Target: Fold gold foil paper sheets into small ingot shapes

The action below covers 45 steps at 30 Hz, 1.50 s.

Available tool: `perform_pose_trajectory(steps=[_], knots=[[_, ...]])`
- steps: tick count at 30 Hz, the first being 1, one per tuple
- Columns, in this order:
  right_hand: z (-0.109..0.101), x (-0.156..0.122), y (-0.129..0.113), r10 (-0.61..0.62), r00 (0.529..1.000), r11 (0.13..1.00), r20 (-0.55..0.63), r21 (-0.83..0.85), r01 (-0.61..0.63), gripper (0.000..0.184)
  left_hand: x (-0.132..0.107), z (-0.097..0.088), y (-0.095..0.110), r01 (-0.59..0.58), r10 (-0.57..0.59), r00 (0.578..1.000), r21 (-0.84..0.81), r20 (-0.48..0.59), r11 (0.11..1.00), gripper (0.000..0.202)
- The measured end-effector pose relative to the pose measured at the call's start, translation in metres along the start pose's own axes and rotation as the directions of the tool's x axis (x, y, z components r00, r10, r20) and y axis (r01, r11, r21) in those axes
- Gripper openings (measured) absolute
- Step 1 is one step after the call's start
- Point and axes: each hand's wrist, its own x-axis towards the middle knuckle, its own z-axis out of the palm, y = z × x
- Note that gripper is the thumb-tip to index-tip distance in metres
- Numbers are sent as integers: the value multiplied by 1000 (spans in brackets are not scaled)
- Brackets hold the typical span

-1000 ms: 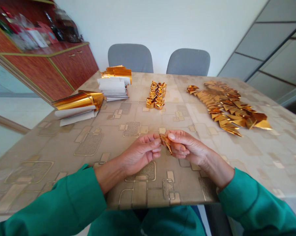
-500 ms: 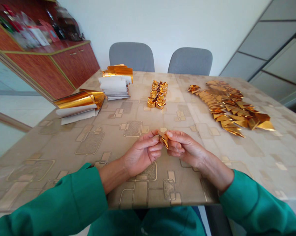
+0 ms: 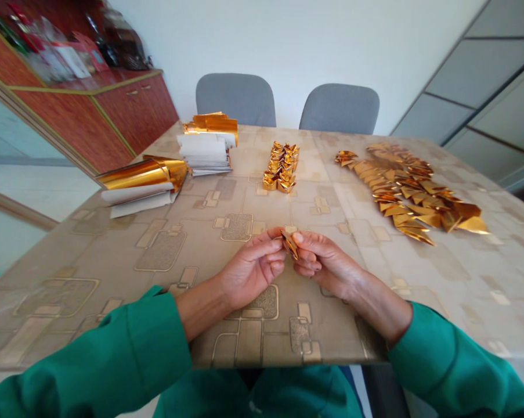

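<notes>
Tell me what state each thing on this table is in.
folded gold foil piece, creased, held between both hands
left hand, pinching it
right hand, pinching it
gold foil boat shapes, finished-looking, clustered upright
gold foil triangles, folded, overlapping in a long band
foil-and-paper sheets, stacked, gold ends curling

A shiny gold foil piece (image 3: 289, 244) stands out against the beige table cover (image 3: 87, 258), patterned with gold-outlined rounded rectangles, some speckled grey-brown. Near its far right corner lie mirror-gold foil triangles (image 3: 412, 197). The sleeves (image 3: 91, 360) are deep green, the chairs (image 3: 235, 98) grey, the cabinet (image 3: 114, 125) reddish-brown with gold trim.
</notes>
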Motion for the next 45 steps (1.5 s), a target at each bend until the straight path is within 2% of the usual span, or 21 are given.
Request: perform_pose_trajectory(steps=[4, 13, 22, 26, 31, 36, 45], knots=[[1, 1, 2, 0, 999, 1000, 33, 13, -1, 39, -1, 2, 0, -40, 40, 999, 28, -2, 999, 20], [-2, 0, -1, -30, 999, 991, 30, -132, 34, 40, -2, 4, 0, -116, 120, 993, 170, -14, 979, 20], [-4, 3, 6, 14, 999, 1000, 48, 20, -15, 38, -6, 8, 0, -148, 156, 988, 322, 3, 935, 29], [-5, 5, 9, 40, 997, 999, 67, 15, -41, 35, -5, 7, -2, -174, 195, 980, 352, -25, 920, 26], [-5, 5, 8, 28, 998, 1000, 56, 10, -29, 36, -4, 6, -1, -173, 181, 983, 337, 7, 926, 24], [-6, 5, 9, 53, 998, 998, 47, 39, -54, 32, -4, 5, -3, -225, 245, 970, 393, -1, 891, 19], [-7, 7, 10, 60, 997, 997, 39, 38, -62, 29, -5, 7, -4, -198, 241, 970, 459, -36, 866, 27]])
